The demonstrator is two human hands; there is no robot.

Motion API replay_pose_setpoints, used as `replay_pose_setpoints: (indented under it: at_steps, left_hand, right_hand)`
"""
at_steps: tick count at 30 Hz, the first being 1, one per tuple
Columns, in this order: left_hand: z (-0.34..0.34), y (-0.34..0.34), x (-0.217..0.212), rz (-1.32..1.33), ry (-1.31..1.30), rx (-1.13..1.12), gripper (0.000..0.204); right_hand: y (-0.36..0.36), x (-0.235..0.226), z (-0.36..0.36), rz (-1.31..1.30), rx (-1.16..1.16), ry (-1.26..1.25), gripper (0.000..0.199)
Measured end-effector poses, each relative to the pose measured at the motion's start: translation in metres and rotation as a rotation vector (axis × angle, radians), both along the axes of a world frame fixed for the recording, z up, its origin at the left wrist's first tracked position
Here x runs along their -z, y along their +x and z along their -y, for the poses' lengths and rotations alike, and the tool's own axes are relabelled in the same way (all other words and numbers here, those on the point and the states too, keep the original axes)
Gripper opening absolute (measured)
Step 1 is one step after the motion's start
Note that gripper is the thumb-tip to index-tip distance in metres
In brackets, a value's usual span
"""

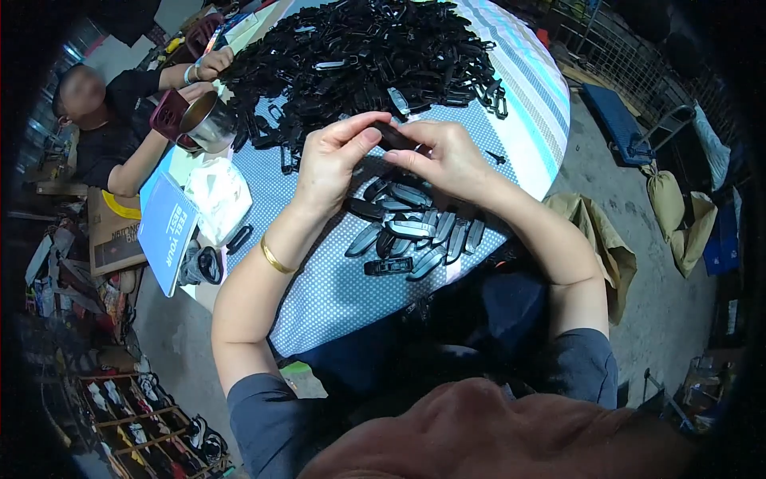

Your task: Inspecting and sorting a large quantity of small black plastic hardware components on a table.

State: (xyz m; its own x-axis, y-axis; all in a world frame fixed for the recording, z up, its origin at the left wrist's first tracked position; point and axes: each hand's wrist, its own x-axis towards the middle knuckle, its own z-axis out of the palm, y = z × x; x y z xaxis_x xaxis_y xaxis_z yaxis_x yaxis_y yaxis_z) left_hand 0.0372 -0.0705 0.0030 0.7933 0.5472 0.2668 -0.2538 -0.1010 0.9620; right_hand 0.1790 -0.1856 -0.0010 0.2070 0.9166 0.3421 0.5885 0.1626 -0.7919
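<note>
Both my hands are raised over the table, pinching one dark oblong plastic part (394, 137) between them. My left hand (333, 160) has thumb and index finger closed on its left end. At its other end, my right hand (448, 160) grips with bent fingers. Fingers cover much of the part, so its exact kind cannot be made out. Below my hands lies a loose group of black-and-grey oblong plastic parts (411, 229), some overlapping. Beyond them rises a large heap of black plastic parts (351, 60), many with open frame shapes.
The round table wears a patterned cloth (319, 295). At left are a metal cup (209, 124), a white plastic bag (219, 199) and a blue notebook (169, 231). A co-worker's hand (214, 62) touches the heap's left edge. A blue platform cart (614, 120) stands on the floor at right.
</note>
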Motion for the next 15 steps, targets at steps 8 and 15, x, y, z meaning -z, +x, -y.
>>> replay_pose_setpoints:
  at_steps: [8,15]
  left_hand:
    - [-0.004,-0.006,-0.01,-0.141,0.287,0.007,0.025]
    - [0.019,-0.011,-0.019,-0.142,1.076,0.196,0.038]
  right_hand:
    - [0.011,-0.011,-0.003,0.256,-0.057,-0.164,0.033]
    - [0.108,-0.01,0.018,0.746,0.733,-0.32,0.042]
